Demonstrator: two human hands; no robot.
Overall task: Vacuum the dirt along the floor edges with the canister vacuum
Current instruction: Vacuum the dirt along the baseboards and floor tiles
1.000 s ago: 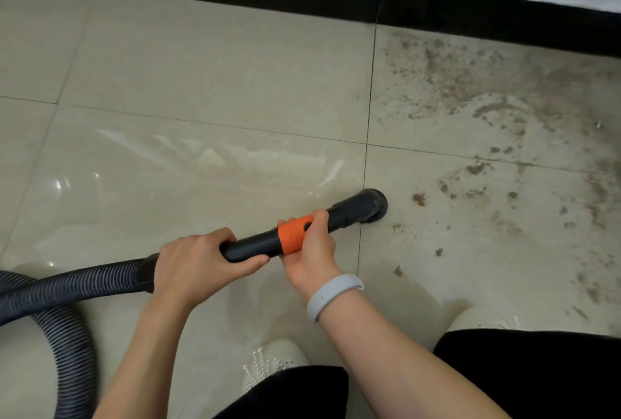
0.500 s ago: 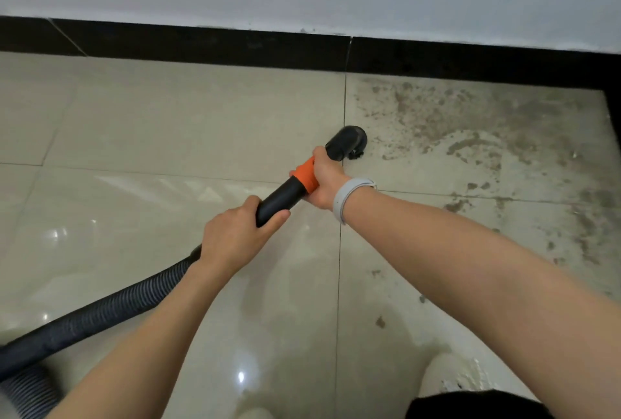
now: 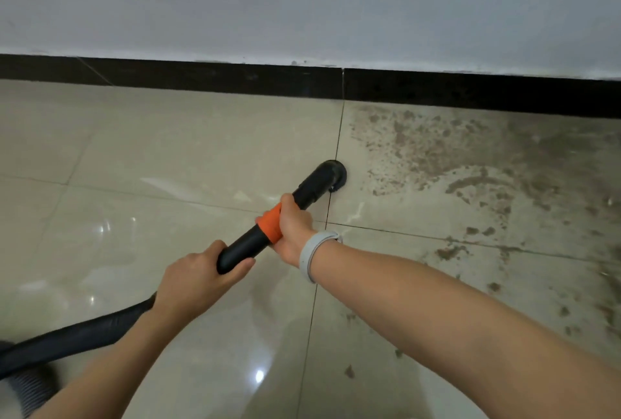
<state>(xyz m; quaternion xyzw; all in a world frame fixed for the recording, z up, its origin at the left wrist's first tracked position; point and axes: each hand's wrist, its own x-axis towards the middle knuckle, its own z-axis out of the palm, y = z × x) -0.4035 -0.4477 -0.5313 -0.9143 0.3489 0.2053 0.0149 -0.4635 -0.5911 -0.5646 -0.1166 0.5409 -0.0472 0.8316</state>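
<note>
The left hand [image 3: 198,275] is gripping the black wand [image 3: 247,243] near the hose [image 3: 74,339], steering; the right hand [image 3: 294,227] is curling round the orange collar [image 3: 270,222], pressing the nozzle [image 3: 332,173] onto the floor [image 3: 168,149] beside the dirt [image 3: 437,149], probably for control; the dirt is spreading rightward along the black baseboard [image 3: 201,77]; nothing is blocking the way.

The hose [image 3: 77,338] runs off the left edge, blurred there; the nozzle [image 3: 331,175] hides its mouth.
</note>
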